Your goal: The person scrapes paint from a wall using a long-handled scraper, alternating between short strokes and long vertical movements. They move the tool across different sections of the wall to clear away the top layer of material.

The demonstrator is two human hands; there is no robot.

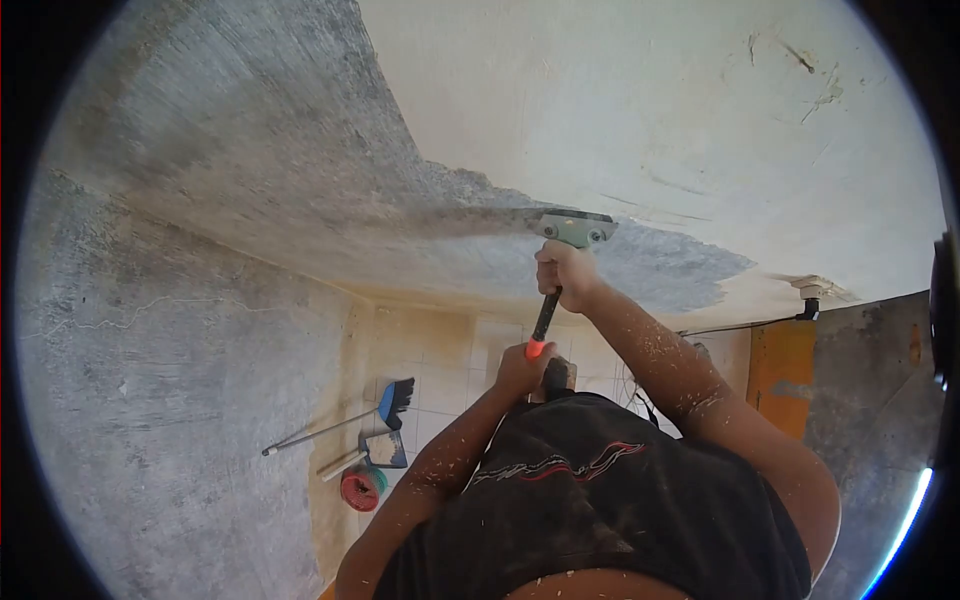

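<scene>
Step in hand: looked like paint was being scraped off the ceiling [650,100], with a big bare grey patch [290,150] already stripped.
Scraper: the scraper [573,230] was held up with its blade pressed flat against the ceiling, right at the edge where white paint met the bare patch.
Right hand: the right hand [566,274] was wrapped tight around the handle just below the blade, grip closed on it.
Left hand: the left hand [520,368] was clamped on the orange end of the handle, grip closed too.
Next move: probably a steady push along the paint edge would be needed, blade kept low so nothing gets gouged.
Containers: a red bucket [362,488] was seen on the floor beside a dustpan [386,450] and a broom [396,398]; what was in it couldn't be made out.
Mess: both arms were flecked with paint chips.
</scene>
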